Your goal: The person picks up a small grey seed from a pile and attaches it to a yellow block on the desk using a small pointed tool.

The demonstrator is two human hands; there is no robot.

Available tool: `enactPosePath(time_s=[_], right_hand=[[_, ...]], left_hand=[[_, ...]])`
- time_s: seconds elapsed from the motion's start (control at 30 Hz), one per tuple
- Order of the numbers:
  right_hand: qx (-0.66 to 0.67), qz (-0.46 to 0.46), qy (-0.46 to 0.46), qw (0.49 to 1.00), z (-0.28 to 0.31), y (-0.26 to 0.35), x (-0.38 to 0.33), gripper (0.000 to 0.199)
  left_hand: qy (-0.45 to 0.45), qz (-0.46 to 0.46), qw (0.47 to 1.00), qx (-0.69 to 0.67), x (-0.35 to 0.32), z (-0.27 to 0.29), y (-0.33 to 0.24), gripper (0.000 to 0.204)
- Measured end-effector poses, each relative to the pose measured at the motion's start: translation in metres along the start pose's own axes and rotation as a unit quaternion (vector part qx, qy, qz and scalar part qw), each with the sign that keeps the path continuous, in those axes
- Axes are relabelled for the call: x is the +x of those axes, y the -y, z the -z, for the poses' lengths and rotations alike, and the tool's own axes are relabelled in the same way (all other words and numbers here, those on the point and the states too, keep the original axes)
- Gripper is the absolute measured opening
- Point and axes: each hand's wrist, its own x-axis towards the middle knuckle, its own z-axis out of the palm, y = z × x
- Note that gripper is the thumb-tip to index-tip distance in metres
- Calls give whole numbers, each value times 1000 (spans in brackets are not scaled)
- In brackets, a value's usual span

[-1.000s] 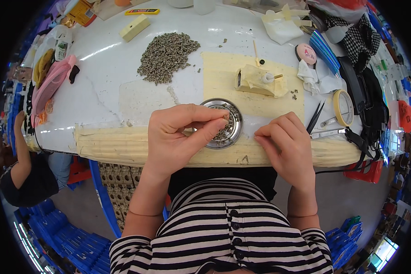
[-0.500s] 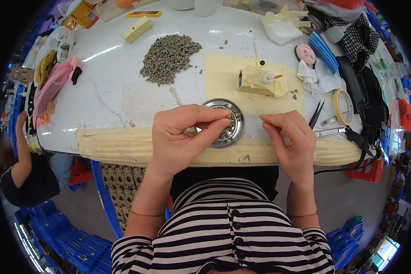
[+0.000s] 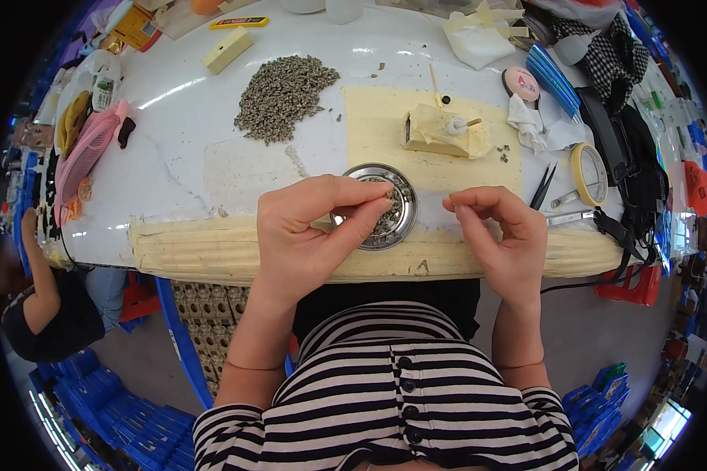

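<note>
I see left hand (image 3: pixel 310 235) at frame centre pinching sth tiny over metal dish (image 3: pixel 399 228); right hand (image 3: pixel 499 235) fingertips pinched together, centre-right.

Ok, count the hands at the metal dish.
2. The left hand pinches small grey parts over the round metal dish; the right hand is raised just right of it, fingertips pinched. Anything it holds is too small to tell.

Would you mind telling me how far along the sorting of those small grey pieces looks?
Some small grey pieces already lie in the round metal dish. The left hand pinches one over the dish; the right hand is raised beside it. A large grey heap remains on the white table.
</note>
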Motion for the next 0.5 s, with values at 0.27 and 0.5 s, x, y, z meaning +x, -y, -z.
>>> enactPosePath(time_s=[0.27,0.5], right_hand=[[-204,85,-26,975,12,4,3,15],[-261,129,-9,957,13,6,2,16]], left_hand=[[-98,7,993,-60,-2,2,5,17],[-216,6,968,-130,-2,5,2,16]])
